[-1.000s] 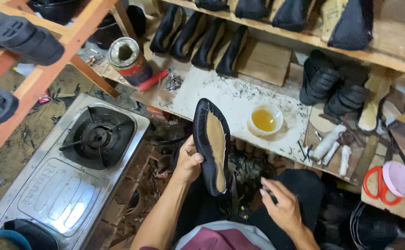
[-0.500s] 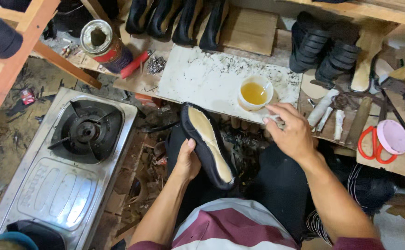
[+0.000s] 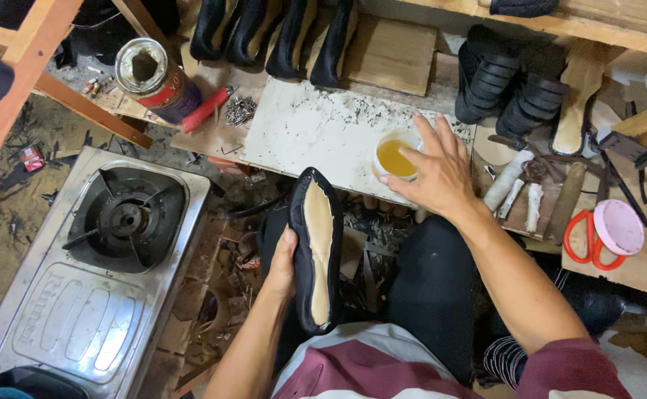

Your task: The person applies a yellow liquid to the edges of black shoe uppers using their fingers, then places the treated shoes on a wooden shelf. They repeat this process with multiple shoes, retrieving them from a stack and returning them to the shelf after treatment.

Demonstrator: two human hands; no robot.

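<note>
My left hand [image 3: 283, 264] grips a black shoe [image 3: 297, 251] by its side, bottom up, so the tan insole faces me; the shoe stands over my lap. My right hand [image 3: 434, 174] reaches forward to a small white cup of yellow glue [image 3: 393, 157] on a stained white board [image 3: 308, 129]. Its fingers are spread, with the fingertips at the cup's rim and over the glue. I cannot see anything held in that hand.
A steel gas stove [image 3: 109, 258] stands on the floor at left. An open tin can [image 3: 150, 77], a red-handled tool [image 3: 206, 109] and loose nails [image 3: 240, 111] lie behind it. Black shoes [image 3: 279, 33] line the back; stacked soles [image 3: 508, 89], red scissors [image 3: 586, 244] and a pink lid [image 3: 619, 225] are at right.
My right hand has travelled from my lap up to the glue cup and now covers its rim. The shoe in my left hand has stayed over my lap, tilting slightly.
</note>
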